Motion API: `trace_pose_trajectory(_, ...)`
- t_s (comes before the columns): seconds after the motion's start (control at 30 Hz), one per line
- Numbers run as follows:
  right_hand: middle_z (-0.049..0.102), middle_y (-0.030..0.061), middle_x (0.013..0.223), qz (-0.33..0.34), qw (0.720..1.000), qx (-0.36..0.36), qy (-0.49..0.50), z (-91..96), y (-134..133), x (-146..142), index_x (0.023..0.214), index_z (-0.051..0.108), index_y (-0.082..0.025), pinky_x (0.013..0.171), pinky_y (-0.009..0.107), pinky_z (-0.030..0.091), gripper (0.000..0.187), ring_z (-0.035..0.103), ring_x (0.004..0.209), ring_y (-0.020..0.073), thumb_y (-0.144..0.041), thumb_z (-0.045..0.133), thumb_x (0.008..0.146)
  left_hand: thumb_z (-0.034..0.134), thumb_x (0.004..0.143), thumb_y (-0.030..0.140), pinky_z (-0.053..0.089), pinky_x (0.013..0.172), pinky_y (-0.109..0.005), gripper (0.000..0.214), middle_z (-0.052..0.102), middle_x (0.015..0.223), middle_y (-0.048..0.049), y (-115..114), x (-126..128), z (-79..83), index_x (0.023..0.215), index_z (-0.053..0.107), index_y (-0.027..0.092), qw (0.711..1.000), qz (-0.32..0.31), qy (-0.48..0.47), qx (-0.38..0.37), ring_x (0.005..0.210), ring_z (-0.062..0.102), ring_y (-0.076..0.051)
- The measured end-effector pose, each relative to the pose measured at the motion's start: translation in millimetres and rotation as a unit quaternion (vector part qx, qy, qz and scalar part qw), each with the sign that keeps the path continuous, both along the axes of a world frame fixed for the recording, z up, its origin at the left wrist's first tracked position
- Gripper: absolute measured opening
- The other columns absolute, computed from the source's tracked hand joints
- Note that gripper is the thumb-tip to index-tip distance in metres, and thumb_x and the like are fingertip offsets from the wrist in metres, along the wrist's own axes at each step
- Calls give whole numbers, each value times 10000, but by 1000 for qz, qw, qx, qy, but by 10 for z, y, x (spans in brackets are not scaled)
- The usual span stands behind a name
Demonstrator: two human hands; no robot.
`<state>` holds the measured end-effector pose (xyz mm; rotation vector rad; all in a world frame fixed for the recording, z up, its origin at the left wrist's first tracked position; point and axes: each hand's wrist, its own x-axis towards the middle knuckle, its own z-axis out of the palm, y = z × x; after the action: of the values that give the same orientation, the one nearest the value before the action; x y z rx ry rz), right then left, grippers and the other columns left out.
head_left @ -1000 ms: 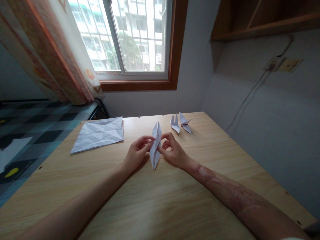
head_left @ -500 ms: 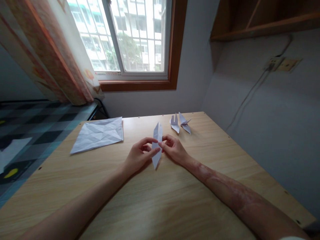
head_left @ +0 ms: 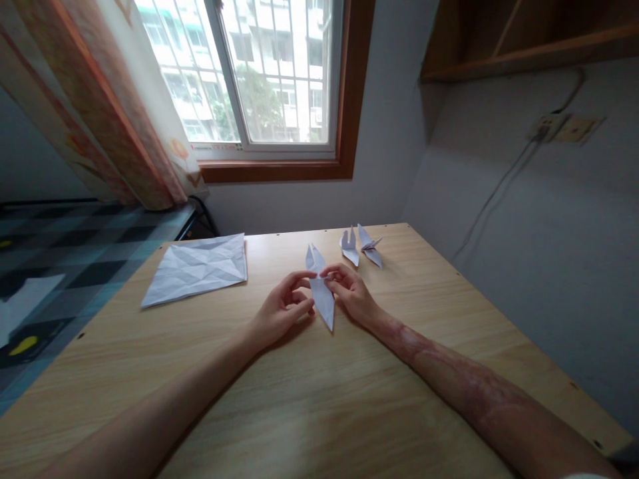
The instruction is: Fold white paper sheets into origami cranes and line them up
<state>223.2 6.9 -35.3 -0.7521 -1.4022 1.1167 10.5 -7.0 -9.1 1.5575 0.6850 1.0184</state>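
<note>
A white piece of folded origami paper [head_left: 323, 303], long and pointed at its near end, stands between my hands above the middle of the table. Its far end splits into narrow points. My right hand [head_left: 349, 293] pinches its right side near the middle with thumb and index finger. From the left, my left hand [head_left: 287, 303] has its index fingertip on the paper's middle and its thumb lower along the left edge. Two folded paper cranes, one with upright points [head_left: 350, 247] and one with spread wings [head_left: 370, 246], stand beyond my right hand.
Creased white paper sheets [head_left: 200, 269] lie at the table's far left. The wooden table [head_left: 279, 399] has its right edge along the wall. A bed with a checked cover [head_left: 114, 229] is on the left, and a window [head_left: 279, 80] is behind.
The folded paper has turned, its near tip swinging right and a broader face now showing. My right fingers have shifted slightly up on it; my left hand has moved slightly right.
</note>
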Motion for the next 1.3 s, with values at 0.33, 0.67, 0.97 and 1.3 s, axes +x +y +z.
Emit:
trace_pose_trajectory(0.33,639,-12,869,25,999,-32,7,17,-35,8,1111,711,-248,663,280,474,207,591,730,163,-340,719,926,788,983,377,597,756,-297,418,770,935,-29,21,-5,35,1340,698,178,1000,3,-11,-5,764,729,-173)
trace_pose_trajectory(0.67,620,-20,833,52,997,-49,8,42,-70,14,1125,700,-257,662,280,462,223,577,728,171,-337,671,919,863,929,456,503,610,-238,444,753,885,-18,38,19,-3,1245,711,184,999,33,-4,-7,662,671,-138)
trace_pose_trajectory(0.97,647,-30,803,98,994,-52,-17,4,-103,-25,1124,655,-235,595,253,385,389,553,670,147,-554,803,956,852,934,531,535,611,-254,382,734,757,-7,91,-6,-49,1033,740,179,996,86,27,0,641,696,-161)
trace_pose_trajectory(1.3,650,-38,754,55,997,-53,-22,-75,-41,-32,956,605,-233,569,250,427,473,588,622,135,-641,842,920,787,995,541,500,660,-250,354,749,852,-29,47,11,-35,1016,753,189,995,72,57,49,731,670,-163)
